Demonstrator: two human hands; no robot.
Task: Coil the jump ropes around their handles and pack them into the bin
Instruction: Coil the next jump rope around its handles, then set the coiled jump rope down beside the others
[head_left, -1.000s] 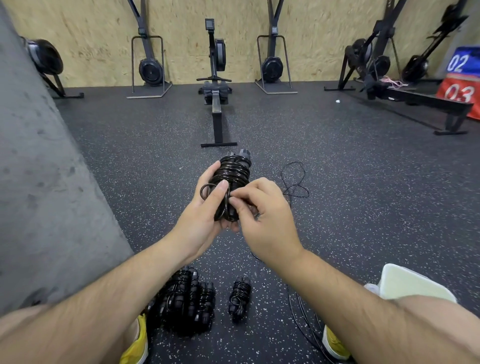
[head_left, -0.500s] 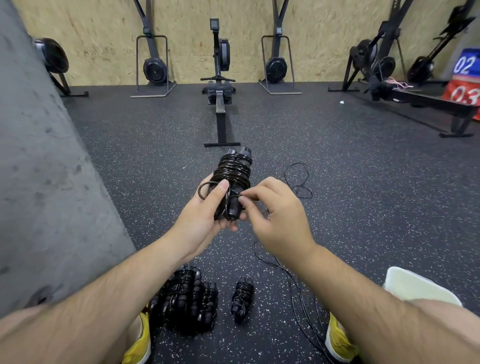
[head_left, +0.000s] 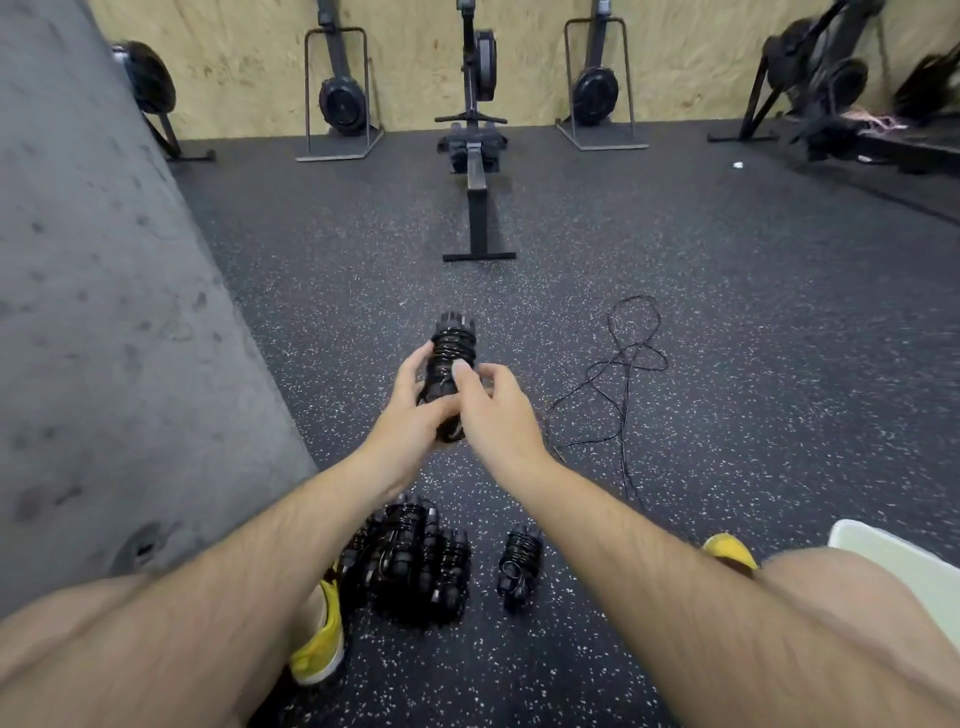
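Observation:
A black jump rope coiled around its handles (head_left: 451, 347) is held upright in front of me. My left hand (head_left: 415, 410) wraps its lower part from the left. My right hand (head_left: 491, 410) closes on it from the right, thumb pressed on the coils. A pile of several coiled ropes (head_left: 410, 564) lies on the floor between my feet, with one more coiled rope (head_left: 519, 564) beside it on the right. A loose uncoiled black rope (head_left: 626, 374) trails over the floor to my right. The corner of a pale bin (head_left: 893, 553) shows at the lower right.
A grey concrete pillar (head_left: 104, 338) stands close on my left. A rowing machine (head_left: 475, 171) lies straight ahead; more machines stand along the plywood back wall and at the right. The floor is black speckled rubber. My yellow shoes (head_left: 322, 639) flank the pile.
The small loop that stuck out at the left of the coil is gone. My right hand moved from pinching the rope's end to gripping the coil, and the bundle now stands more upright.

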